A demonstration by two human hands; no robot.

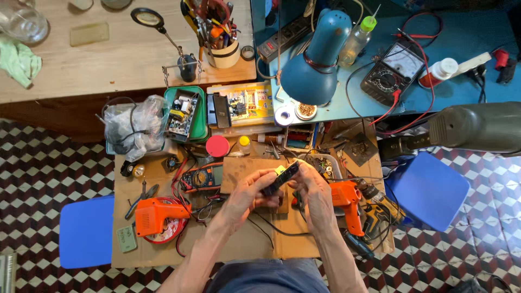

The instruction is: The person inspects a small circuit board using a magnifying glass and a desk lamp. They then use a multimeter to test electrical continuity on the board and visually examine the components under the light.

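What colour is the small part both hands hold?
Dark blue-black, with a yellow piece at its upper end; only the head view shows it.

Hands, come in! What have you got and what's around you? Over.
Left hand and right hand both gripping small dark module. Held above cardboard work mat. Orange tool close at right, multimeter at left.

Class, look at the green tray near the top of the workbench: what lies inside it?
Inside the green tray lies a circuit board with small parts on it. It covers most of the tray floor, so whatever may lie beneath it cannot be seen.
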